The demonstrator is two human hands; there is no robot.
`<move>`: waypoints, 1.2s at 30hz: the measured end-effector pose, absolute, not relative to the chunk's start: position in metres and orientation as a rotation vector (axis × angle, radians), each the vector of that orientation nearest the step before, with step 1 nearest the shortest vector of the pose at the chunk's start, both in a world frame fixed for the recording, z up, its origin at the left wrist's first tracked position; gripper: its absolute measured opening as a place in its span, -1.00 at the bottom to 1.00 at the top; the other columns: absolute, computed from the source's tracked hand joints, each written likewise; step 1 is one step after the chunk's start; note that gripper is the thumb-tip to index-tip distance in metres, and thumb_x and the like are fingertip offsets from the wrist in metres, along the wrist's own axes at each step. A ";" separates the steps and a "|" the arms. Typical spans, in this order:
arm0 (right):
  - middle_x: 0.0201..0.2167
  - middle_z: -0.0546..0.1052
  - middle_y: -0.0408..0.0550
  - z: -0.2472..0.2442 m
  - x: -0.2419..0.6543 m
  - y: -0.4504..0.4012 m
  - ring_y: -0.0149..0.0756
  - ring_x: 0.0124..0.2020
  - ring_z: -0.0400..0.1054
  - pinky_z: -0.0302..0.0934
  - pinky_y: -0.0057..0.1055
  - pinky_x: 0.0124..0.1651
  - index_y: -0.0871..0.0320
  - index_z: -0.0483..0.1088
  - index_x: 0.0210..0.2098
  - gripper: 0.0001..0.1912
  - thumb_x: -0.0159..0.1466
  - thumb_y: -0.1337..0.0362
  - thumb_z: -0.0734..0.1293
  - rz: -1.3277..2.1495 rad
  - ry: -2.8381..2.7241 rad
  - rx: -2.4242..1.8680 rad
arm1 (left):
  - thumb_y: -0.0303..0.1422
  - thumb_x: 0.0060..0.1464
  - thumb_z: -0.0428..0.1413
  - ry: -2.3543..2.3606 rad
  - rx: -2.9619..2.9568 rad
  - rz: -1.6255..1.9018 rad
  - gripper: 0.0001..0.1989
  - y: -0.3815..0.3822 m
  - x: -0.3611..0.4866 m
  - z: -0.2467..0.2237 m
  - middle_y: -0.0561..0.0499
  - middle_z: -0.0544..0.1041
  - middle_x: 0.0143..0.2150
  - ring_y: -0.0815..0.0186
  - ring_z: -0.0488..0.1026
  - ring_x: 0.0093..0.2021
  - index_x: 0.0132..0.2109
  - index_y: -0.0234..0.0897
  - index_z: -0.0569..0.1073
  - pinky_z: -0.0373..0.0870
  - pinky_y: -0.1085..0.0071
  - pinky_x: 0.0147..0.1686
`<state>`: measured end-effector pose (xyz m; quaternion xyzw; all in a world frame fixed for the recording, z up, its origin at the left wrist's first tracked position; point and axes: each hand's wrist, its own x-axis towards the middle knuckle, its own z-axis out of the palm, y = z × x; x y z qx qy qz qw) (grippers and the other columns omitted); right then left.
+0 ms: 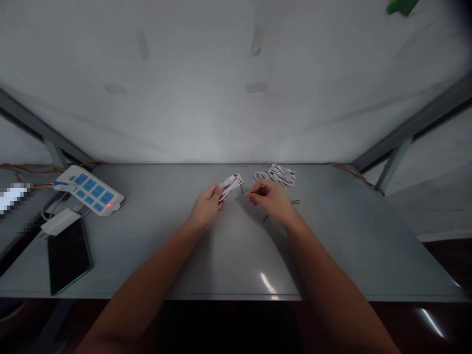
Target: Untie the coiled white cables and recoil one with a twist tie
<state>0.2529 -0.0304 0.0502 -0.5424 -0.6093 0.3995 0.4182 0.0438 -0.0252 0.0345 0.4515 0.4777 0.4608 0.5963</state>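
Near the middle of the grey table, my left hand (207, 205) is closed round a bundled white cable (232, 182), whose looped end sticks out to the upper right. My right hand (271, 200) pinches a thin black twist tie (242, 189) between thumb and fingertips, just right of the loops. The tie's far end reaches up to the cable; whether it goes through the loops I cannot tell. Behind my right hand lies a second coiled white cable (282, 175). More black ties (295, 201) lie on the table beside and under that hand.
At the left stands a white power strip (90, 191) with blue sockets and a lit red light. A white charger (61, 222) lies by a dark tablet (70, 258) near the front left edge. A pale wall (199, 113) rises behind the table (147, 275), with metal frame bars (398, 157) at the sides.
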 end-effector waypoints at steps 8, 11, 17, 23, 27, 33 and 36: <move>-0.44 0.51 -0.10 0.029 0.220 -0.041 -0.28 -0.39 0.37 0.24 -0.34 -0.31 0.08 0.38 -0.49 -0.84 0.23 0.31 0.35 0.676 -1.787 -1.170 | -0.32 0.33 0.12 1.169 0.864 0.980 -0.74 -0.026 0.050 0.032 0.09 0.46 -0.39 0.42 0.36 -0.45 0.11 -0.27 0.38 0.21 0.52 -0.46; -0.40 0.53 -0.07 0.032 0.218 -0.043 -0.26 -0.37 0.39 0.24 -0.34 -0.31 0.08 0.39 -0.46 -0.86 0.23 0.37 0.31 0.621 -1.839 -1.082 | -0.30 0.30 0.16 1.113 0.864 0.932 -0.77 -0.026 0.048 0.031 0.05 0.50 -0.36 0.39 0.41 -0.40 0.04 -0.27 0.46 0.24 0.50 -0.40; -0.37 0.53 -0.08 0.036 0.221 -0.044 -0.28 -0.36 0.40 0.26 -0.35 -0.29 0.08 0.36 -0.47 -0.81 0.25 0.42 0.30 0.614 -1.929 -1.027 | -0.21 0.25 0.20 0.996 0.971 0.841 -0.81 -0.026 0.043 0.033 0.05 0.46 -0.44 0.34 0.36 -0.42 -0.18 -0.24 0.55 0.20 0.45 -0.38; -0.33 0.51 -0.08 0.038 0.225 -0.045 -0.29 -0.33 0.40 0.29 -0.36 -0.26 0.09 0.39 -0.39 -0.84 0.26 0.47 0.31 0.620 -1.996 -1.016 | -0.31 0.31 0.09 1.188 1.433 0.863 -0.81 -0.023 0.037 0.031 0.03 0.48 -0.43 0.28 0.34 -0.39 -0.27 -0.24 0.52 0.19 0.42 -0.31; -0.19 0.54 0.04 0.043 0.225 -0.045 -0.14 -0.16 0.41 0.35 -0.18 -0.09 0.08 0.45 -0.35 -0.83 0.28 0.48 0.32 0.324 -2.109 -1.029 | -0.33 0.32 0.08 1.246 1.744 0.844 -0.84 -0.027 0.032 0.031 -0.01 0.55 -0.32 0.23 0.38 -0.31 -0.21 -0.21 0.53 0.17 0.40 -0.25; 0.04 0.58 0.07 0.039 0.221 -0.043 -0.04 0.05 0.41 0.35 -0.04 0.10 0.05 0.49 -0.25 -0.73 0.30 0.54 0.26 0.230 -2.179 -0.997 | -0.36 0.28 0.14 1.212 1.696 0.878 -0.90 -0.035 0.033 0.036 -0.05 0.55 -0.29 0.17 0.42 -0.27 -0.17 -0.17 0.56 0.19 0.37 -0.19; -0.08 0.61 0.07 0.032 0.219 -0.043 -0.08 -0.04 0.47 0.39 -0.13 0.01 0.06 0.47 -0.24 -0.72 0.33 0.53 0.22 0.273 -2.145 -1.039 | -0.34 0.27 0.15 1.201 1.653 0.915 -0.91 -0.036 0.036 0.034 -0.07 0.57 -0.25 0.16 0.46 -0.20 -0.18 -0.17 0.57 0.25 0.36 -0.12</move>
